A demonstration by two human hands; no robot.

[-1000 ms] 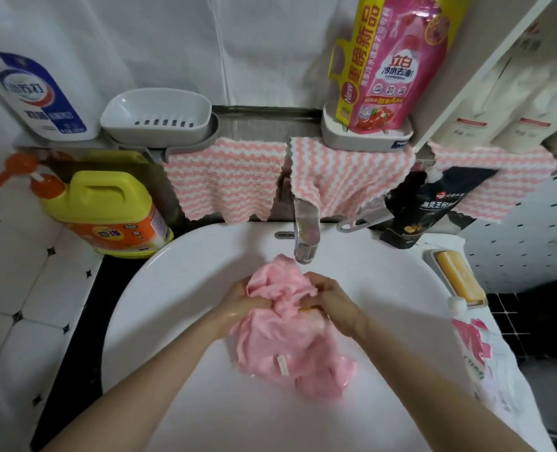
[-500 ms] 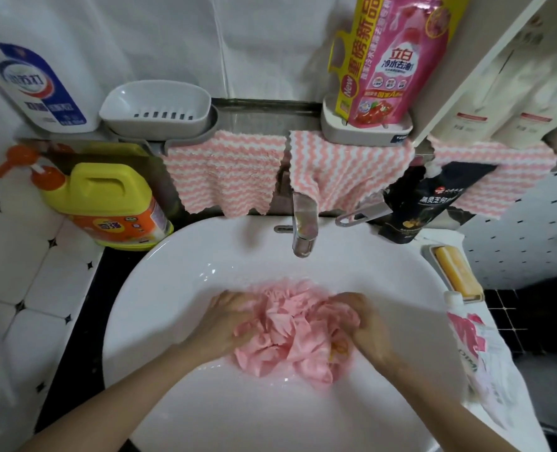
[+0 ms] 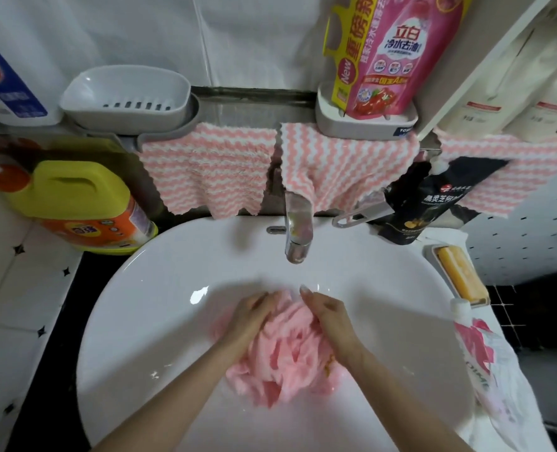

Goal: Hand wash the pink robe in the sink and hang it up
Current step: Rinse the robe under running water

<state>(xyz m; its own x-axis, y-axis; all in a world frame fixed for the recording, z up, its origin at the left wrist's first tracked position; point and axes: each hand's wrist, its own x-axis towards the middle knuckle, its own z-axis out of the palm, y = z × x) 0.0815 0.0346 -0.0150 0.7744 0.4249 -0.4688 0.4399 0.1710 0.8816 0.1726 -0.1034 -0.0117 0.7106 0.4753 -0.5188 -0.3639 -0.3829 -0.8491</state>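
The pink robe (image 3: 286, 363) lies bunched and wet in the bottom of the white sink (image 3: 172, 256), below the chrome faucet (image 3: 298, 230). My left hand (image 3: 254, 318) grips the bunch at its upper left, fingers curled into the cloth. On the upper right my right hand (image 3: 330, 318) holds the cloth, with one fingertip reaching past the top of the bunch. The two hands nearly touch at the top of the robe. No water runs from the faucet.
A yellow detergent jug (image 3: 75, 203) stands left of the sink. An orange soap bar (image 3: 463, 278) sits in a dish at the right. Striped pink cloths (image 3: 211, 168) hang behind the faucet under a shelf with a grey soap dish (image 3: 123, 96) and a pink refill pouch (image 3: 397, 53).
Both hands lowered the robe from under the faucet into the basin. They then drew together from the sides of the bunch to its top.
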